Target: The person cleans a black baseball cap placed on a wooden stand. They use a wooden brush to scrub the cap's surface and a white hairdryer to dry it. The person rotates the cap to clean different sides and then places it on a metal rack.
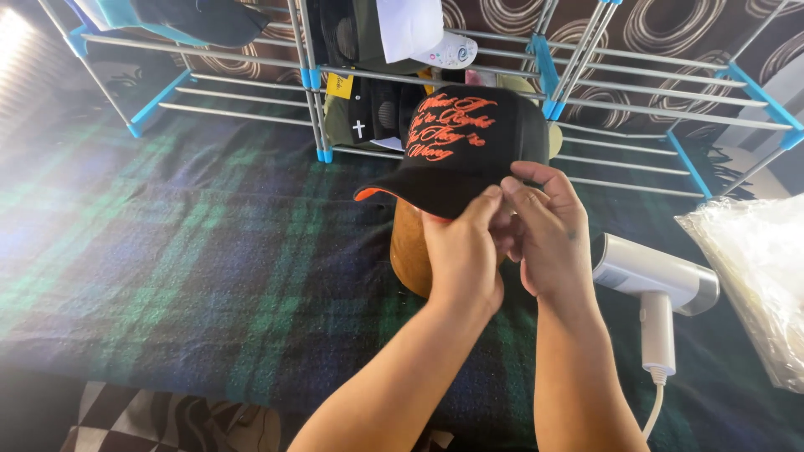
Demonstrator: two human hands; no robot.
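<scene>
Both hands hold one black cap with orange script on its front, raised above a brown rounded form that stands on the green and blue plaid blanket.

Left hand: fingers curled shut, pinching the cap's lower rim at the side facing the camera. Right hand: fingers bent and closed on the same rim just right of the left hand, thumb on top. The two hands touch.

Cap sits tilted, brim pointing left and slightly down, orange underside of the brim showing. Whether the cap rests on the brown form or hangs just over it cannot be told; the hands hide the contact.

Step in hand, as judged: seating or adjusting the cap over the brown form. A next move would call for an even pull at the rim, both sides level.

Room around the cap: a metal rack with blue joints stands close behind it, more caps hanging there. Right of the cap and near the right wrist, a white handheld steamer lies with its cord. Further right, a clear plastic bag. Left of the cap, open blanket.
</scene>
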